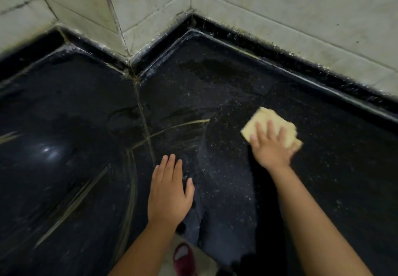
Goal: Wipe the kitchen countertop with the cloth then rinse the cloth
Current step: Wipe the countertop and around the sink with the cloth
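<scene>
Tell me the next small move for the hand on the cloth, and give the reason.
Probably sweep the cloth left across the countertop, toward the pale streak near the grout seam. The right hand presses flat on the cloth at the right side, while smears and white specks show on the dark stone to its left. The left hand rests open on the counter, holding nothing.

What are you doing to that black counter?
A person is wiping the black countertop clean. The right hand presses flat on a folded yellow cloth near the back wall, fingers spread over it. The left hand lies open near the front edge, holding nothing. Wet streaks show where the cloth has passed. No rinsing yet.
</scene>
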The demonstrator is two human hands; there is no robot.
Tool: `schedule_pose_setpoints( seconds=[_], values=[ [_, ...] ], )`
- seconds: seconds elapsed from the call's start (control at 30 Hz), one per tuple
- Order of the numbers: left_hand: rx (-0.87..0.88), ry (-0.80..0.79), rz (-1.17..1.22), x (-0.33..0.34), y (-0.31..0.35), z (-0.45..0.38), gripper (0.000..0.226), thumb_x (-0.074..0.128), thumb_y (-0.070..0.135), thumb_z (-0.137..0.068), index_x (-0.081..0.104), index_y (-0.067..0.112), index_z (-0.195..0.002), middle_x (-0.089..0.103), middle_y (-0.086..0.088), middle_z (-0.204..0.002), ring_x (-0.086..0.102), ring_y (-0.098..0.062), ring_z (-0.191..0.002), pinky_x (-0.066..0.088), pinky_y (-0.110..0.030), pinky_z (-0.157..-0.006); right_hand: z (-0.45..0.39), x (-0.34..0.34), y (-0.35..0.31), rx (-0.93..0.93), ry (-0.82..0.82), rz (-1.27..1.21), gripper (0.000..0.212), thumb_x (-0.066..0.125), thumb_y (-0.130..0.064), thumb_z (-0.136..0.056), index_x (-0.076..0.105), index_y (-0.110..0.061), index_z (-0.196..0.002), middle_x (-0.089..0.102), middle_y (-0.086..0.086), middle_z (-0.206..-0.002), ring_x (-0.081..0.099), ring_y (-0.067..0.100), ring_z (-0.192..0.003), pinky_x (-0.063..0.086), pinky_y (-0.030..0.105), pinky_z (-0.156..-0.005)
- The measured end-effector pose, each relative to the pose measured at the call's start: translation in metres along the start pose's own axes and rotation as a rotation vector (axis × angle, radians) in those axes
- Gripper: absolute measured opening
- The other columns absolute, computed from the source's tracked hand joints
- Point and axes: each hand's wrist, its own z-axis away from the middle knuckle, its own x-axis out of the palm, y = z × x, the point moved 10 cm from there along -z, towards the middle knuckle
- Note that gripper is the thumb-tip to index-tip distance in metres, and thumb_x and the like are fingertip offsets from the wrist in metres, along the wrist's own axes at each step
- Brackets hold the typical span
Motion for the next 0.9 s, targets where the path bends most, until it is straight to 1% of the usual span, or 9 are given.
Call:
schedule_pose_setpoints(
  seconds=[0.13, 0.23, 0.3, 0.37, 0.47, 0.57, 0.63, 0.73, 0.9],
  values=[
    [0.0, -0.026, 0.013, 0.004, -0.002, 0.002, 0.049, 0.034, 0.026, -0.082, 0.066, -0.004, -0.104, 0.064, -0.02, -0.113, 0.06, -0.035, -0.107, 0.032, -0.051, -0.091, 0.032, 0.032, -0.093, -0.348, -0.015, 0.085, 0.049, 0.012, -0.048, -0.097, 0.006, -0.04, -0.146, -0.007, -0.007, -0.157, -0.012, 0.026, -0.144, -0.009, 0.063, -0.107],
    [0.013, -0.08, 0.006, 0.008, 0.0, 0.005, 0.048, 0.034, 0.023, -0.082, 0.066, -0.005, -0.103, 0.064, -0.021, -0.112, 0.061, -0.036, -0.106, 0.035, -0.051, -0.09, 0.087, 0.055, -0.095, -0.516, 0.133, 0.18, 0.058, -0.003, -0.051, -0.095, 0.036, -0.04, -0.137, 0.037, -0.004, -0.148, 0.025, 0.031, -0.139, 0.01, 0.063, -0.108],
    [0.0, -0.08, 0.032, 0.008, -0.002, 0.006, 0.044, 0.039, 0.021, -0.082, 0.065, -0.006, -0.105, 0.062, -0.022, -0.116, 0.058, -0.037, -0.11, 0.033, -0.05, -0.093, 0.119, 0.078, -0.067, -0.558, 0.115, 0.166, 0.05, 0.003, -0.048, -0.098, 0.041, -0.039, -0.129, 0.051, -0.005, -0.137, 0.033, 0.028, -0.131, 0.013, 0.058, -0.105],
    [-0.032, -0.051, 0.096, 0.002, -0.003, 0.005, 0.042, 0.042, 0.017, -0.086, 0.058, -0.006, -0.116, 0.054, -0.021, -0.128, 0.048, -0.036, -0.123, 0.023, -0.043, -0.102, 0.147, 0.093, -0.029, -0.569, 0.092, 0.203, 0.046, 0.008, -0.048, -0.098, 0.038, -0.04, -0.131, 0.044, -0.008, -0.142, 0.023, 0.024, -0.138, 0.011, 0.054, -0.105],
    [-0.023, -0.061, 0.129, 0.0, -0.001, 0.004, 0.044, 0.034, 0.019, -0.097, 0.035, 0.002, -0.138, 0.026, -0.011, -0.15, 0.016, -0.024, -0.141, 0.002, -0.03, -0.113, 0.156, 0.08, 0.039, -0.455, 0.126, 0.158, 0.045, 0.007, -0.052, -0.097, 0.026, -0.045, -0.137, 0.013, -0.015, -0.155, -0.003, 0.012, -0.145, 0.008, 0.046, -0.107],
    [-0.034, -0.041, 0.163, -0.007, 0.001, 0.005, 0.047, 0.034, 0.022, -0.097, 0.03, 0.005, -0.141, 0.021, -0.009, -0.152, 0.01, -0.021, -0.143, 0.0, -0.03, -0.114, 0.133, 0.053, 0.089, -0.203, 0.097, 0.095, 0.052, 0.003, -0.057, -0.095, 0.027, -0.044, -0.139, 0.023, -0.01, -0.153, 0.019, 0.02, -0.142, 0.024, 0.055, -0.105],
    [-0.047, -0.061, 0.17, -0.009, 0.003, 0.004, 0.048, 0.033, 0.022, -0.097, 0.029, 0.005, -0.141, 0.02, -0.009, -0.153, 0.009, -0.021, -0.143, 0.0, -0.03, -0.114, 0.11, 0.032, 0.1, -0.087, 0.109, 0.085, 0.054, 0.005, -0.058, -0.093, 0.017, -0.042, -0.143, 0.01, -0.011, -0.155, 0.013, 0.024, -0.144, 0.013, 0.061, -0.109],
    [-0.048, -0.063, 0.186, -0.01, 0.003, 0.003, 0.047, 0.035, 0.021, -0.097, 0.03, 0.004, -0.14, 0.022, -0.01, -0.152, 0.011, -0.022, -0.143, 0.002, -0.032, -0.115, 0.073, 0.019, 0.084, 0.094, 0.029, -0.033, 0.049, 0.016, -0.046, -0.098, 0.005, -0.041, -0.146, -0.01, -0.009, -0.157, -0.012, 0.023, -0.144, -0.007, 0.058, -0.11],
    [-0.049, -0.061, 0.196, -0.004, 0.001, 0.005, 0.047, 0.038, 0.019, -0.096, 0.033, 0.001, -0.139, 0.025, -0.013, -0.15, 0.014, -0.024, -0.142, 0.003, -0.033, -0.115, 0.056, 0.029, -0.007, -0.05, -0.026, -0.049, 0.05, 0.014, -0.045, -0.098, 0.003, -0.039, -0.146, -0.011, -0.007, -0.157, -0.016, 0.027, -0.143, -0.012, 0.063, -0.106]
  ],
)
